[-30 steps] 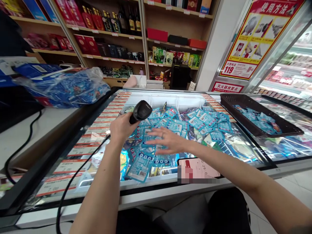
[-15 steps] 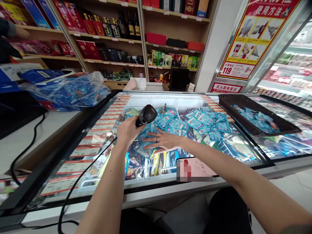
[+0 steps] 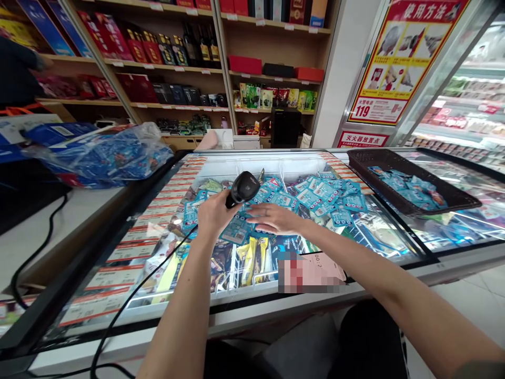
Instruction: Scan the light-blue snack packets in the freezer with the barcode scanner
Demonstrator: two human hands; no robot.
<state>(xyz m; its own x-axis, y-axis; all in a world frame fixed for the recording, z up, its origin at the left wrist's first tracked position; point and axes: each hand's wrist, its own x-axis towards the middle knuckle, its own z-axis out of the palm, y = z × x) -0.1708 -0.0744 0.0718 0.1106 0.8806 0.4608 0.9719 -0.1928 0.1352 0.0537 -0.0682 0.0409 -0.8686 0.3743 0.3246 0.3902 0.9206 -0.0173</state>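
Observation:
My left hand (image 3: 213, 215) is wrapped round the handle of a black barcode scanner (image 3: 245, 185), its head raised over the glass top of a freezer (image 3: 130, 279). The scanner's cord runs down to the left. My right hand (image 3: 274, 218) lies low over blue packets (image 3: 236, 230), palm down, fingers stretched to the left. More blue packets (image 3: 317, 196) with barcodes are spread over the glass to the right. A phone (image 3: 315, 267) rests near the freezer's front edge, below my right forearm.
A dark brown basket (image 3: 418, 207) with blue packets stands at the right. To the left, a clear plastic bag (image 3: 130, 150) of blue packs sits on a counter. Shelves (image 3: 177, 67) with bottles and boxes line the back. A person's dark sleeve (image 3: 18, 66) shows at far left.
My right hand has lifted slightly and drawn its spread fingers closer together over the packets. The scanner in my left hand has shifted a little to the right. The view has turned slightly.

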